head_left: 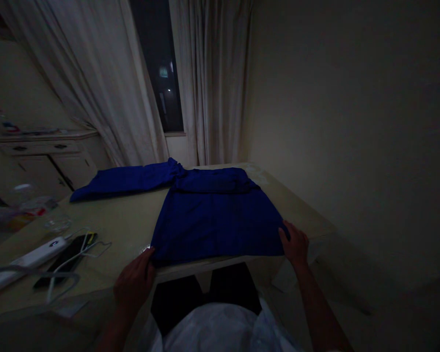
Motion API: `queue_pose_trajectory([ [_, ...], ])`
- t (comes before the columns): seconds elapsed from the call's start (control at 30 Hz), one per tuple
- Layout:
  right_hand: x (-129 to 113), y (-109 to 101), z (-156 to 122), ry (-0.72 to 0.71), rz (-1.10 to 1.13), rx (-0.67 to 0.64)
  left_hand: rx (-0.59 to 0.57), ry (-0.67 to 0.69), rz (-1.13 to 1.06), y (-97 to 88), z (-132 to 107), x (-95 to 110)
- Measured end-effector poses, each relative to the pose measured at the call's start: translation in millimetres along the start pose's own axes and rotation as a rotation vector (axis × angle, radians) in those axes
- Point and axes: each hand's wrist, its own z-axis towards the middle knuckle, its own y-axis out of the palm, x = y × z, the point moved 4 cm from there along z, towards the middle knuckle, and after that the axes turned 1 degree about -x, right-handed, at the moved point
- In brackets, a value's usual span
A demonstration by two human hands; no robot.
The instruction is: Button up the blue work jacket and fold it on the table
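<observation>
A dark blue long-sleeved shirt [220, 225] lies spread on the table, its hem along the near edge. One sleeve [128, 180] stretches out to the left, and a folded layer runs across the top of the body. My left hand [135, 281] is closed at the lower left corner of the hem, thumb and fingers pinching the cloth. At the lower right corner, my right hand [295, 243] grips the side edge between thumb and fingers. The dim light hides fine detail of both grips.
On the table's left side lie a white power strip [29, 259], a black flat object [68, 259] and a loose white cable [60, 269]. A pale cabinet [47, 166] stands back left. Curtains [216, 83] hang behind, and a wall [352, 122] rises to the right.
</observation>
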Motion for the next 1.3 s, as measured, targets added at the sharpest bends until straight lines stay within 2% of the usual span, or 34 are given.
queue_pose_trajectory([
  [0.2, 0.1, -0.2, 0.7, -0.003, 0.004, 0.002, -0.003, -0.022, -0.009, 2.3, -1.7, -2.3],
  [0.9, 0.5, 0.6, 0.4, -0.007, 0.0, 0.007, 0.022, 0.037, 0.027, -3.1, 1.7, 2.7],
  [1.3, -4.8, -4.3, 0.7, 0.025, 0.004, -0.02, -0.029, -0.02, -0.006, 0.2, -0.4, -2.8],
])
